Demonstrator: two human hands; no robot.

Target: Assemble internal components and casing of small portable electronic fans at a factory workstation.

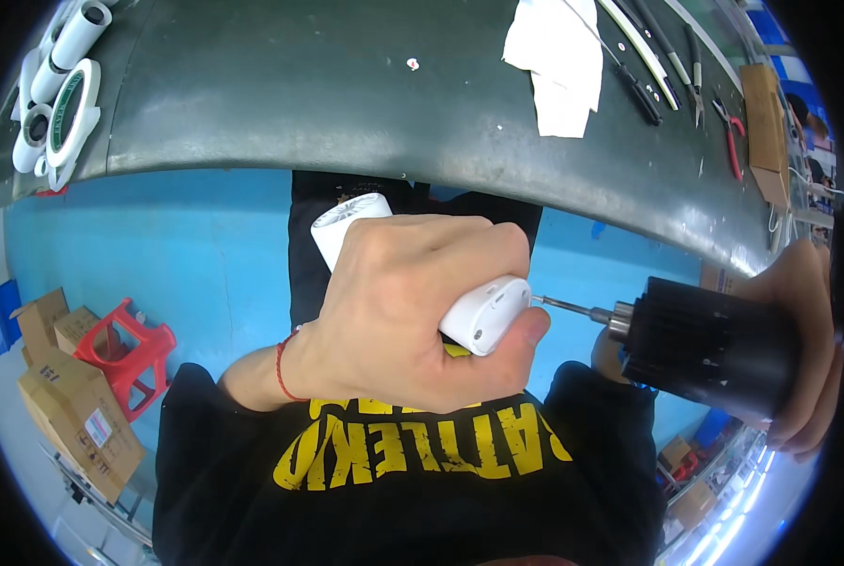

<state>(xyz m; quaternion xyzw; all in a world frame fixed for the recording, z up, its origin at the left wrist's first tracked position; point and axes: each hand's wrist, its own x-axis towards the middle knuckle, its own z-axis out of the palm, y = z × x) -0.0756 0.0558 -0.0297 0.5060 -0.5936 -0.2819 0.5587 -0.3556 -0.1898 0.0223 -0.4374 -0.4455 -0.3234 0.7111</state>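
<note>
My left hand (394,292), with a red string at its wrist, is closed around a white plastic handheld fan (486,316). The fan's round, grilled head (351,219) sticks out past the knuckles, and its flat end with small holes faces right. My fingers hide the middle of its body. At the right edge, my right hand (816,311) wraps round a black electric screwdriver (705,349) held level. Its thin metal bit (568,307) points left, and the tip meets or nearly meets the fan's end near a hole; I cannot tell which.
Beyond my hands runs a dark workbench (281,85). It bears white tape rolls (71,111), a white cloth or paper (563,75), a hand screwdriver (639,94), red-handled pliers (731,141) and a cardboard box (766,132). A red stool (130,349) and cartons (78,406) stand at left.
</note>
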